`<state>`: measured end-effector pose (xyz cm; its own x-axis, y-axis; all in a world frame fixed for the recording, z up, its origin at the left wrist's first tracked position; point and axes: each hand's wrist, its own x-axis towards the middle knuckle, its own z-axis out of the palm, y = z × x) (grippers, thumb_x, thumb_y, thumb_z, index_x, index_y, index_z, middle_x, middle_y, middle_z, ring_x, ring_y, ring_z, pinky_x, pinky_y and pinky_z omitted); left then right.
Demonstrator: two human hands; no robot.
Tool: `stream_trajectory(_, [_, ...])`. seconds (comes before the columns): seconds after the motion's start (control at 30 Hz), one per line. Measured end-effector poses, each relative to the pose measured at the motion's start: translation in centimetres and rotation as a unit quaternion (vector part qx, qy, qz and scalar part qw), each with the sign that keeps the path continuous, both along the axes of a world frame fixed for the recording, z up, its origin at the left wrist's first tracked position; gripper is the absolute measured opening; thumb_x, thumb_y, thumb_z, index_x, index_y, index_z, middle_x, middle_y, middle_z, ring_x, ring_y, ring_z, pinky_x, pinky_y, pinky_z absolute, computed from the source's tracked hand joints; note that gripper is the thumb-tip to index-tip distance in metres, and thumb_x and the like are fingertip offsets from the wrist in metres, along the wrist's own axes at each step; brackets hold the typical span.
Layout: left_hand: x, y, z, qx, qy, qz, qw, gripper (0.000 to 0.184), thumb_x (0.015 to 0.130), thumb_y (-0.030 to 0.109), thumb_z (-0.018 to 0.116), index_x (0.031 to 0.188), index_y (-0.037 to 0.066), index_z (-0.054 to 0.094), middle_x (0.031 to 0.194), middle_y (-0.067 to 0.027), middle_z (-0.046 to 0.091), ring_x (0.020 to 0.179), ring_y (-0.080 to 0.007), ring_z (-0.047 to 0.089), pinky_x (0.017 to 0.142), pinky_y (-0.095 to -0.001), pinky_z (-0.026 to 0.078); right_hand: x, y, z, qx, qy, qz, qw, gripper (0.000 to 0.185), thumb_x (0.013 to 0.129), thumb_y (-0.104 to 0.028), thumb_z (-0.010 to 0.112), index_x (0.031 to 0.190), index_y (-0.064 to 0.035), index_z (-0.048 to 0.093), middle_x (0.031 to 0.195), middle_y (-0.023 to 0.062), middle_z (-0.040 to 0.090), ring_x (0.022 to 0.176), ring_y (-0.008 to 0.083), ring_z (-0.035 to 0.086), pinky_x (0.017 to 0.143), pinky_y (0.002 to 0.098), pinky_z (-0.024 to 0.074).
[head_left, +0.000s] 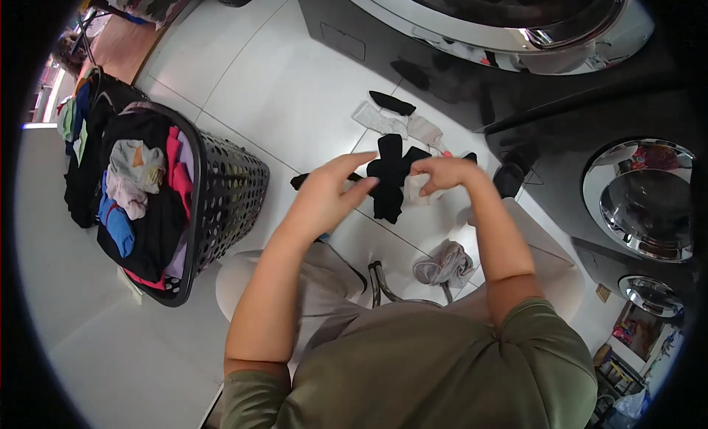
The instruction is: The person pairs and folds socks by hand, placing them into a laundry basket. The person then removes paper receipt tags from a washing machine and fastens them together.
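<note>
My left hand (335, 193) is raised over the floor, thumb and fingers apart, with nothing in it. Just beyond its fingertips are black socks (389, 167), laid across one another on the white tiles. My right hand (447, 175) has its fingers pinched on a small white sock (419, 191), which hangs beside the black ones. Farther off lie a light grey sock (377, 119), a rolled black sock (392, 102) and a pale sock (424, 130). Part of another black piece (299, 181) shows behind my left hand.
A dark perforated laundry basket (232, 178) heaped with clothes stands at the left. Large dark front-loading machines (442, 82) line the far and right sides. Near my knees are a crumpled grey cloth (445, 264) and metal stool legs (377, 281).
</note>
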<state>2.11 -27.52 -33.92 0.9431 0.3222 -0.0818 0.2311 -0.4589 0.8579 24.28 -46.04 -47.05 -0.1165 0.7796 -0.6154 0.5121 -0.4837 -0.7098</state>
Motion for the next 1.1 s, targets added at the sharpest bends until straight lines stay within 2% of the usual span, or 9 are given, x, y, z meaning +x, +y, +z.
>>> stream_trajectory(0.1, [0.3,-1.5,0.0,-0.045,-0.037,-0.009,0.998,0.034,0.087,0.024,0.069,0.116,0.006,0.063,0.097,-0.0081,0.067,0.084,-0.0152,0.063,0.072,-0.0301,0.05,-1.2,4.1,12.3,0.067,0.11,-0.023,0.991,0.03,0.08,-0.012,0.072,0.108,-0.004,0.066,0.1,0.005,0.068,0.09,0.0154,0.062,0.082,0.0294,0.0475])
stream_trajectory(0.27, [-1.2,1.2,1.9,-0.308,0.145,-0.048,0.939,0.028,0.089,0.023,0.069,0.107,0.002,0.064,0.091,-0.0002,0.066,0.082,-0.0066,0.056,0.073,-0.024,0.046,1.3,3.7,17.9,0.187,0.11,-0.178,0.96,0.018,0.08,-0.009,0.07,0.093,0.0035,0.068,0.087,0.0045,0.067,0.082,0.0118,0.06,0.077,0.0253,0.0464])
stream_trajectory(0.47, [-3.1,3.3,0.3,-0.341,0.08,0.187,0.918,0.026,0.089,0.018,0.067,0.104,-0.002,0.061,0.091,-0.0044,0.065,0.08,-0.0116,0.059,0.071,-0.0276,0.048,3.8,2.0,10.5,0.141,0.047,-0.249,0.957,0.018,0.083,-0.018,0.068,0.084,-0.0004,0.066,0.075,0.0005,0.064,0.07,0.007,0.056,0.064,0.0237,0.0447])
stream_trajectory(0.57, [-3.2,4.9,0.4,-0.354,-0.026,0.377,0.856,0.03,0.089,0.021,0.069,0.106,0.002,0.053,0.077,-0.0012,0.058,0.066,-0.0104,0.056,0.049,-0.0244,0.041,2.0,7.5,-0.2,0.096,0.043,-0.312,0.944,0.022,0.084,-0.023,0.067,0.082,-0.0011,0.065,0.072,0.0029,0.064,0.069,0.0128,0.06,0.063,0.0269,0.047])
stream_trajectory(0.7, [-3.5,5.6,-0.7,-0.368,-0.05,0.383,0.846,0.027,0.09,0.012,0.064,0.111,0.002,0.051,0.092,-0.0042,0.058,0.075,-0.0115,0.057,0.059,-0.0264,0.045,2.4,10.7,-14.2,0.062,-0.336,-0.342,0.876,0.019,0.085,-0.022,0.062,0.085,-0.0028,0.066,0.084,0.0123,0.067,0.082,0.0301,0.065,0.073,0.0402,0.0515])
stream_trajectory(0.83, [-3.6,6.4,-0.5,-0.33,-0.072,0.415,0.844,0.036,0.088,0.003,0.061,0.12,0.003,0.046,0.099,-0.006,0.057,0.081,-0.0125,0.056,0.067,-0.0267,0.046,1.0,13.0,-15.7,0.037,-0.35,-0.359,0.865,0.043,0.082,-0.032,0.068,0.112,-0.0014,0.061,0.12,0.0177,0.054,0.116,0.0341,0.051,0.096,0.042,0.0452])
stream_trajectory(0.93, [-3.1,5.8,-0.4,-0.285,-0.097,0.45,0.84,0.044,0.086,-0.001,0.06,0.127,0.004,0.043,0.096,-0.0058,0.054,0.079,-0.0118,0.053,0.068,-0.0244,0.045,-0.4,16.5,-18.5,0.13,-0.32,-0.287,0.893,0.054,0.081,-0.033,0.07,0.123,-0.0041,0.053,0.119,0.0161,0.055,0.118,0.0316,0.05,0.096,0.0421,0.0455])
stream_trajectory(1.0, [-3.1,5.8,-0.1,-0.278,-0.093,0.455,0.841,0.051,0.085,-0.002,0.061,0.131,0.004,0.039,0.098,-0.0063,0.054,0.082,-0.0119,0.053,0.07,-0.0238,0.045,-2.5,17.2,-15.4,0.011,-0.363,-0.227,0.904,0.058,0.079,-0.033,0.071,0.126,-0.0068,0.048,0.122,0.0159,0.053,0.121,0.0288,0.048,0.095,0.0418,0.0458])
stream_trajectory(1.1, [-3.8,6.7,-1.3,-0.302,-0.057,0.427,0.851,0.034,0.088,0.0,0.059,0.121,0.003,0.052,0.098,-0.0075,0.058,0.082,-0.0107,0.056,0.07,-0.0228,0.045,-2.7,16.2,-20.9,0.056,-0.322,-0.307,0.894,0.039,0.079,-0.027,0.069,0.109,-0.0053,0.057,0.105,0.013,0.063,0.1,0.0309,0.061,0.085,0.0409,0.0499])
